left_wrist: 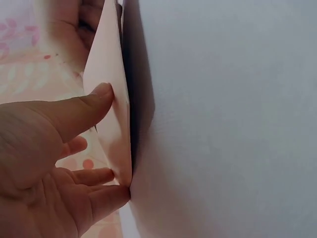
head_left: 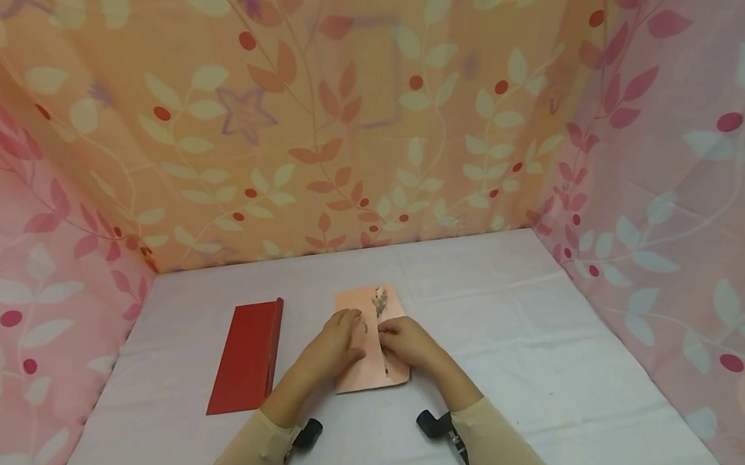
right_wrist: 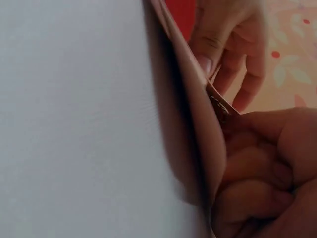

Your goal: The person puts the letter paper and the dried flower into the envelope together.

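A pale pink folded card [head_left: 370, 369] with a dark printed sprig lies in the middle of the white-covered table. Its front panel stands slightly raised along a slit-like opening on the right. My left hand [head_left: 333, 347] rests on the left panel; in the left wrist view the thumb [left_wrist: 96, 101] presses the face while fingertips touch its edge. With curled fingers my right hand [head_left: 410, 341] pinches the card at the opening. In the right wrist view, those fingers [right_wrist: 252, 173] sit beside the bent pink paper [right_wrist: 208, 134], and their tips are partly hidden.
Left of the card lies a red folder-like sleeve [head_left: 245, 358] with a raised right edge. White cloth [head_left: 528, 375] covers the table. Patterned curtains [head_left: 352, 122] enclose the back and both sides. Black wrist devices [head_left: 433, 424] sit below both forearms.
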`<state>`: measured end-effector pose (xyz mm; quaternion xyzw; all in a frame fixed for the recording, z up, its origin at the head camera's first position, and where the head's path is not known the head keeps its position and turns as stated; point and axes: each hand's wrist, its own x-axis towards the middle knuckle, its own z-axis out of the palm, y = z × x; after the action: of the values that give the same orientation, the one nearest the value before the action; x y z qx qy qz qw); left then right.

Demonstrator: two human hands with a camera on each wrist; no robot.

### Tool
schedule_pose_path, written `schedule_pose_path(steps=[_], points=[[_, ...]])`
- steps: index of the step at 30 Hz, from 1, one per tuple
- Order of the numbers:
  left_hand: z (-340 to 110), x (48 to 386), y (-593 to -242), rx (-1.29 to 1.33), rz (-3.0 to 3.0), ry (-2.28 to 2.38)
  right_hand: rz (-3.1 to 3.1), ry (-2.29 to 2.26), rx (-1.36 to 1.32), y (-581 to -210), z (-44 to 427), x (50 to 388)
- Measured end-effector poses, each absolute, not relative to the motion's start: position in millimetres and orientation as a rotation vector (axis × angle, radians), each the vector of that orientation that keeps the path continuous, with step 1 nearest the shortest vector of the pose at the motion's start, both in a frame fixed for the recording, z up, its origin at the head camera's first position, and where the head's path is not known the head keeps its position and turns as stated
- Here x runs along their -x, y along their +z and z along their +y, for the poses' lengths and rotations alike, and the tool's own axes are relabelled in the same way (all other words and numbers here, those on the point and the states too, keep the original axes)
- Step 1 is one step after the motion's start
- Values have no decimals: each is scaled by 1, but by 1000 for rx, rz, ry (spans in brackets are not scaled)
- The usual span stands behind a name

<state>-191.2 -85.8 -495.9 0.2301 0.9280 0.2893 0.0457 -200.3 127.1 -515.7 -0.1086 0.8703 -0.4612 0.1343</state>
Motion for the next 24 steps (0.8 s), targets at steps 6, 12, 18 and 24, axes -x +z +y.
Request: schedule_pose_path(steps=[6,12,18,24], points=[[-85,192,-497,-654,2814,861,1854,-1658,131,-522,134,204],[-85,193,-498,-652,2802,874,1627,-1714,98,-521,134,204],[-86,193,-500,-658,2802,887,1702,-1702,79,-521,134,205],[-85,191,-497,-638,2808,867,2101,-1605,26,-524,133,202]])
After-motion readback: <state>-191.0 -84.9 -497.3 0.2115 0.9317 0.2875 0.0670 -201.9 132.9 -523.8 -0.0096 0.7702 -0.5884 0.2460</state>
